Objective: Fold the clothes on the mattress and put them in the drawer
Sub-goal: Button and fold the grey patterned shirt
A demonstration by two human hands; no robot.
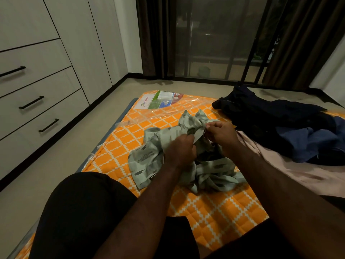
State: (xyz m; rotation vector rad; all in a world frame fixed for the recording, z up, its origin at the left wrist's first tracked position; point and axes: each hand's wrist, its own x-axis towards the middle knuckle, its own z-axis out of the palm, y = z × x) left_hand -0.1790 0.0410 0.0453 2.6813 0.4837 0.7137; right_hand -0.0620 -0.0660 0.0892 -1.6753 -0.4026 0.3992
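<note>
The job looks barely begun. At the centre of the frame both hands work on one garment, a pale green patterned shirt point(149, 159), which lies bunched and twisted on the orange diamond-patterned mattress point(214, 208), with no flat panel or crisp fold showing. The left hand point(180, 149) has its fingers curled into a bunch of the cloth near the middle of the shirt. The right hand point(223, 136), just right of it, pinches an edge of the same shirt between thumb and fingertips, as if finding a seam or collar to straighten. I judge this to be the sorting-out that comes before the first fold. More remains at the right of the frame: a dark navy garment point(261, 113) heaped at upper right, a blue garment point(306, 143) below it, and a pale pink cloth point(298, 172) spread under them toward the right edge, all loose and unfolded. No folded stack shows anywhere on the mattress. At the left of the frame the stacked drawers point(37, 86) with black bar handles are all closed, well apart from the mattress across the floor, so nothing appears to have been put away, though what is inside them cannot be seen.
</note>
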